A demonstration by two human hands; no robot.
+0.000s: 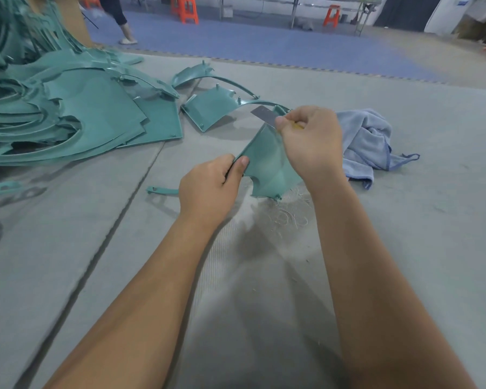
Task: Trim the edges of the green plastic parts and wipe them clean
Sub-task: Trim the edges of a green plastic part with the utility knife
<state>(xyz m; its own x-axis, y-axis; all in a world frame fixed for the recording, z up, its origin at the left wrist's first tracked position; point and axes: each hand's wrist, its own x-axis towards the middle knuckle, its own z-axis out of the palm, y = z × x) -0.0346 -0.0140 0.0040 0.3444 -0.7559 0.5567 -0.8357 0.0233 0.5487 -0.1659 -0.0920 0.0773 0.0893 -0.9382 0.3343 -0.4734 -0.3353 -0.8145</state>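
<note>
A curved green plastic part (pixel 267 164) is held up over the grey floor mat, a little above it. My left hand (pixel 211 189) pinches its left edge between thumb and fingers. My right hand (pixel 312 141) grips a knife with a flat grey blade (pixel 261 115) and a yellowish handle mostly hidden in the fist. The blade lies against the part's upper edge. Thin curled plastic shavings (pixel 289 217) lie on the mat right under the part.
A big pile of green plastic parts (pixel 68 113) fills the left side, with loose ones (pixel 211 108) beyond my hands. A blue cloth (pixel 368 144) lies crumpled to the right. A small green strip (pixel 160 190) lies by my left hand. Orange stools and a person's legs stand far back.
</note>
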